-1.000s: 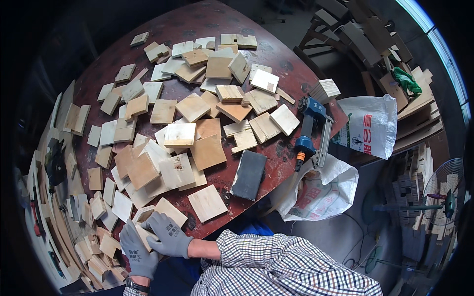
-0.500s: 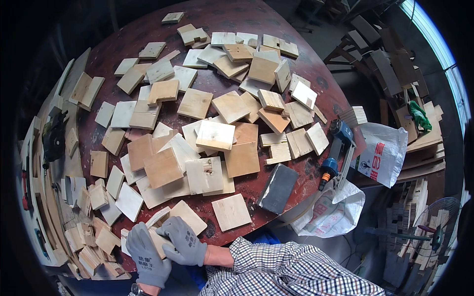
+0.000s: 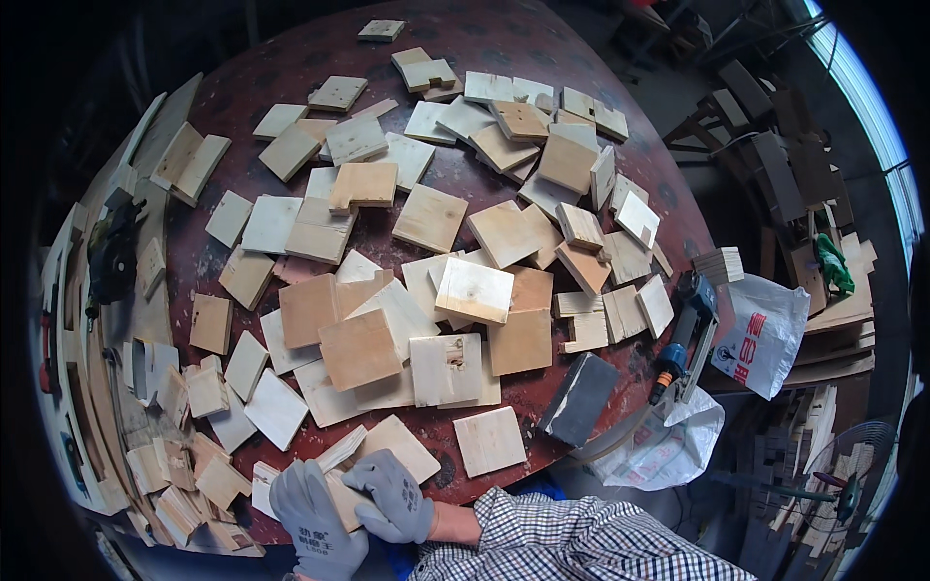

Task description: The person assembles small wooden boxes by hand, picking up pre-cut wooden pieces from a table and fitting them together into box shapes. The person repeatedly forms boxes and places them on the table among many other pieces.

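Both my hands wear grey work gloves and meet at the table's near edge. Between them is a small wooden block (image 3: 346,500), partly covered by the fingers. My left hand (image 3: 316,518) is closed along its left side. My right hand (image 3: 391,496) grips its right side, the fingers curled over the top. Just beyond the hands lie a square wooden board (image 3: 398,449) and a narrow wood strip (image 3: 343,448). A single pale square board (image 3: 489,442) rests to the right of them.
Many wooden boards (image 3: 360,349) lie scattered and overlapping over the dark red table (image 3: 523,426). At the right edge are a dark grey block (image 3: 579,399), a blue power tool (image 3: 670,360) and white sacks (image 3: 668,450). Wood offcuts (image 3: 221,482) crowd the left; a fan (image 3: 849,499) stands far right.
The whole view has shifted, so the table and boards appear further right and lower. Both hands keep hold of the block in nearly the same pose.
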